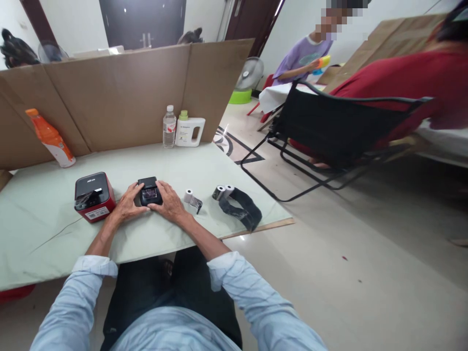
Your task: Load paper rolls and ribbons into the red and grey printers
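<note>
A small black box-shaped device (149, 193) with a shiny dark window on top sits on the table. My left hand (127, 202) is closed on its left side, thumb along the near edge. From the right, my right hand (168, 202) grips the same device, fingers at its upper corner and thumb at the near edge. Just left of my hands stands a red and black machine (94, 195) with a white label. To the right lies a small white paper roll (188, 196) with a dark tail. Farther right, two rolls (224, 191) trail a long black strip (246, 207).
An orange bottle (53, 139) leans against the cardboard screen (124, 97). A clear water bottle (169, 127) and a white jug (190, 130) stand at the back. Right of the pale-covered table (146, 239) are a black folding chair (329, 126), a fan (250, 73) and two people.
</note>
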{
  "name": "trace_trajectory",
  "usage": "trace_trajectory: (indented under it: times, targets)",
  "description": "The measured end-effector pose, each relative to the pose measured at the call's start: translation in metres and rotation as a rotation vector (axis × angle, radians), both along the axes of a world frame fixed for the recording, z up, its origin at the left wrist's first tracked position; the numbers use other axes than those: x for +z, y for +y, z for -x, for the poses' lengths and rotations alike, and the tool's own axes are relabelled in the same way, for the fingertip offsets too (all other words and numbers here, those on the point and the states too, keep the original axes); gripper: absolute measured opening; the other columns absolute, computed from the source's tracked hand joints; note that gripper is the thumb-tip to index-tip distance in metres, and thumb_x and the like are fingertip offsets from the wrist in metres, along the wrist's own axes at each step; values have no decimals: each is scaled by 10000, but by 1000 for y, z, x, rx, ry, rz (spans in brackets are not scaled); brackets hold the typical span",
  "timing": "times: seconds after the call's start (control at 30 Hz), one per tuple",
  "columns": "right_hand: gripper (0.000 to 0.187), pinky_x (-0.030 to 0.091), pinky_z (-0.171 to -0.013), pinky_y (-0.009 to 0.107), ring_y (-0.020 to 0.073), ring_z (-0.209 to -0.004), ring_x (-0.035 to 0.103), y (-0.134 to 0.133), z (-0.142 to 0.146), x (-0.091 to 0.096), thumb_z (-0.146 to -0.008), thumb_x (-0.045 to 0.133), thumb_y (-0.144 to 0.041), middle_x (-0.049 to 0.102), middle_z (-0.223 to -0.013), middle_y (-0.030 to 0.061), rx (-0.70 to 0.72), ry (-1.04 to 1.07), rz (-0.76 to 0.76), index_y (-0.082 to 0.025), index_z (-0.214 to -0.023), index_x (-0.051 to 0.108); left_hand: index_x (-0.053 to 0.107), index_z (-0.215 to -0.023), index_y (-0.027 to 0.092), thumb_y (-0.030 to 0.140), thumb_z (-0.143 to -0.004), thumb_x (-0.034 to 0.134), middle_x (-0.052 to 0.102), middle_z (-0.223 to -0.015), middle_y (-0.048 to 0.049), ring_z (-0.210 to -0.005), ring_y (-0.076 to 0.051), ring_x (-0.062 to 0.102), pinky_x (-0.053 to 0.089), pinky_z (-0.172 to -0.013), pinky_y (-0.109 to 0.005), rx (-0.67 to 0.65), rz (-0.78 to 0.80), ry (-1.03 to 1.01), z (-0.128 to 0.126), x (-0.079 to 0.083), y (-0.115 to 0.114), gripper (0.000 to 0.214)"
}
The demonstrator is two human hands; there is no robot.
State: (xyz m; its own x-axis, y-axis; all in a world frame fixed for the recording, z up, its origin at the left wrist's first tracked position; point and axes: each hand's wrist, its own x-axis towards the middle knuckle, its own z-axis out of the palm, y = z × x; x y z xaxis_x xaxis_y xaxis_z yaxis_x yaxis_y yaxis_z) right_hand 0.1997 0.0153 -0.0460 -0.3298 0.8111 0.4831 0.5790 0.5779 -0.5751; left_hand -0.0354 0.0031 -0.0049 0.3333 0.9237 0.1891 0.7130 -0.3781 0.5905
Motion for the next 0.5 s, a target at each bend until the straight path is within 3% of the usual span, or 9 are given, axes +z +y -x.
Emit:
trace_trajectory:
  times: [0.2, 0.5]
  targets:
    - [976, 412, -1245, 591, 375, -1541, 437, 2, -1, -3, -852, 834, -440, 433, -1666, 230, 5, -19, 90, -165, -1663, 366, 451, -1638, 210, 498, -748, 877, 412, -1692, -196, -1580, -410, 398, 339, -1306, -582, 12, -58, 54, -2, -5, -3, 1028]
    - [926, 440, -1215, 585, 371, -1534, 455, 3, 0, -10, -868, 833, -454, 449, -1662, 227, -7, -7, 59, -196, -1646, 403, 577, -1550, 231, 421, -744, 889, 500, -1636, -181, -1522, -401, 490, 421, -1266, -539, 50, -132, 6, -8, -12, 1, 884]
